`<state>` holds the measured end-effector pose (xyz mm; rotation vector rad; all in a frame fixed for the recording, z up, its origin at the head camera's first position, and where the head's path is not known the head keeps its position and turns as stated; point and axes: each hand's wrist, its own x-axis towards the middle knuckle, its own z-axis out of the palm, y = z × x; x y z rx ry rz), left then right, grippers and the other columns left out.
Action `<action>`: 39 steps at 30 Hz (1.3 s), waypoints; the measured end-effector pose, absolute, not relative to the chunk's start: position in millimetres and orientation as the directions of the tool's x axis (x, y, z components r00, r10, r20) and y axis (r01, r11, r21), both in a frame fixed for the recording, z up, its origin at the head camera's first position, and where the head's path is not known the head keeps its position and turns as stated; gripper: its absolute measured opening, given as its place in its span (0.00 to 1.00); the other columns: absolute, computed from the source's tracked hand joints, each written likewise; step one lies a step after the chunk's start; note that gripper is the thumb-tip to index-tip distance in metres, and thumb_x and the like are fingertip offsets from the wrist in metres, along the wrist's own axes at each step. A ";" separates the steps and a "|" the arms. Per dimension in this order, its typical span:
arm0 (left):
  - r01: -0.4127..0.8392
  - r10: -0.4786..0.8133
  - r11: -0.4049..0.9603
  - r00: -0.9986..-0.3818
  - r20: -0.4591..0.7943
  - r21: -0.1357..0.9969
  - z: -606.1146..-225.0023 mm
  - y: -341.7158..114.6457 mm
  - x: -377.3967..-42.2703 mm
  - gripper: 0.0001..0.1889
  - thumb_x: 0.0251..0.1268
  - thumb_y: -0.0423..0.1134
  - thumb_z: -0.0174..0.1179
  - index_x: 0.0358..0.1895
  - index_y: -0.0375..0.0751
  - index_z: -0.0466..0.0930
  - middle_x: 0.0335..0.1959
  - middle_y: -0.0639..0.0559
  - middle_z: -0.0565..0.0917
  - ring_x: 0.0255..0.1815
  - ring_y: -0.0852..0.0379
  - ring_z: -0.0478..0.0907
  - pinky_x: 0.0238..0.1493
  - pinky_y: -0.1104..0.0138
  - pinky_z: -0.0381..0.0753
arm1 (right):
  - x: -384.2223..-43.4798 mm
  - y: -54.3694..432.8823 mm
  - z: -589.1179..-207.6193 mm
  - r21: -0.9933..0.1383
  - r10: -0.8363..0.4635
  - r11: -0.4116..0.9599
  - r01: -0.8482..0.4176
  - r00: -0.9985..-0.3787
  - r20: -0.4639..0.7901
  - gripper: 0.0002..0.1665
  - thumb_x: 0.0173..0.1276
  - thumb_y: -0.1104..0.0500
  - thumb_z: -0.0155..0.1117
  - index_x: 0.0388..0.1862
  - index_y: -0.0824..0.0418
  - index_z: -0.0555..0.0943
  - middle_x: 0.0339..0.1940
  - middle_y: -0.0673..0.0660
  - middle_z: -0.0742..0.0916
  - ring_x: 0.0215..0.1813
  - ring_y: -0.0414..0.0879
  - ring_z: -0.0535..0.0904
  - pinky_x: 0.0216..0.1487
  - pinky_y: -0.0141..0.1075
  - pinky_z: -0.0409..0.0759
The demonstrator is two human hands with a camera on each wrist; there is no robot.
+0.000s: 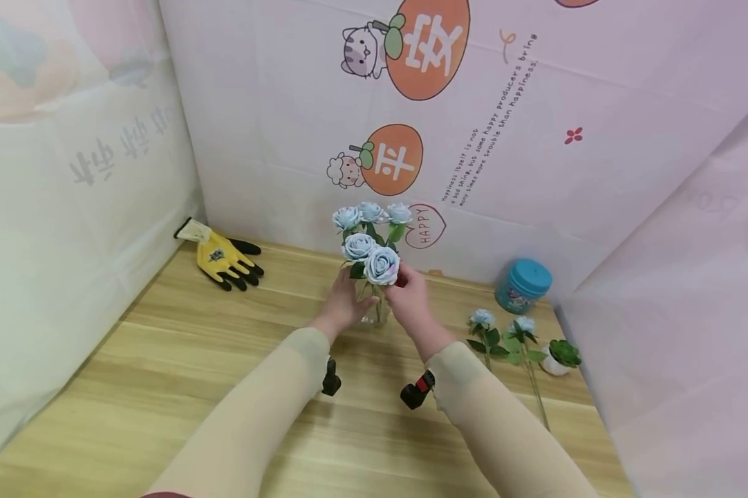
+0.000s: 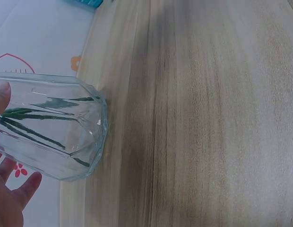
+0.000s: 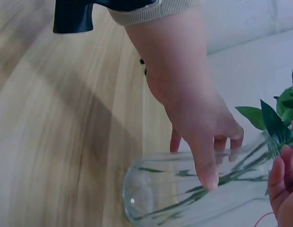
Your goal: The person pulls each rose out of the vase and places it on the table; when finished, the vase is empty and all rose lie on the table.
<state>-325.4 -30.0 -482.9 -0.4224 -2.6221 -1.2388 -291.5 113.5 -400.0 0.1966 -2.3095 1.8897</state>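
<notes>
A clear glass vase stands on the wooden table with several green stems inside. Above its mouth, in the head view, is a bunch of light-blue artificial roses with green leaves. My left hand grips the vase from the left side, its thumb across the front of the glass and its fingers behind, as the right wrist view shows. At the vase's mouth, my right hand has curled fingers pinching at a rose stem just below the blooms; the blooms and leaves partly hide the grip.
Two more blue roses lie on the table at the right, beside a small potted succulent. Behind them stands a turquoise lidded tub. A yellow and black work glove rests at the back left. Printed cloth walls enclose three sides.
</notes>
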 end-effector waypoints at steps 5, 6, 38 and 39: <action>0.337 0.167 0.606 -0.939 0.300 0.720 -482.7 -30.8 -326.2 0.44 0.63 0.44 0.69 0.76 0.39 0.54 0.74 0.37 0.57 0.75 0.42 0.53 0.74 0.56 0.53 | -291.4 105.6 -397.1 -0.957 0.075 0.153 -0.248 -0.962 0.261 0.25 0.57 0.78 0.58 0.54 0.70 0.82 0.29 0.56 0.82 0.27 0.42 0.74 0.22 0.28 0.74; 0.338 0.170 0.610 -0.939 0.299 0.716 -482.4 -30.9 -326.3 0.43 0.63 0.44 0.69 0.76 0.38 0.54 0.74 0.37 0.57 0.75 0.41 0.53 0.74 0.56 0.53 | -290.4 104.7 -394.8 -0.953 0.088 0.146 -0.267 -0.956 0.281 0.24 0.57 0.79 0.58 0.53 0.70 0.82 0.28 0.55 0.81 0.26 0.41 0.74 0.22 0.28 0.74; 0.292 0.168 0.593 -0.956 0.239 0.750 -482.4 -29.9 -325.7 0.49 0.65 0.47 0.67 0.79 0.44 0.41 0.76 0.37 0.51 0.75 0.37 0.50 0.73 0.51 0.54 | -257.9 181.8 -281.6 -0.802 0.313 0.137 -0.582 -0.743 0.592 0.06 0.71 0.63 0.64 0.34 0.63 0.78 0.31 0.57 0.82 0.35 0.49 0.77 0.32 0.33 0.73; 0.290 0.166 0.590 -0.957 0.239 0.753 -482.3 -29.5 -325.8 0.49 0.64 0.47 0.67 0.79 0.44 0.41 0.76 0.37 0.51 0.75 0.37 0.50 0.73 0.51 0.54 | -262.0 186.3 -286.5 -0.823 0.314 0.151 -0.548 -0.763 0.565 0.09 0.71 0.62 0.64 0.31 0.64 0.76 0.29 0.57 0.81 0.34 0.49 0.77 0.31 0.33 0.71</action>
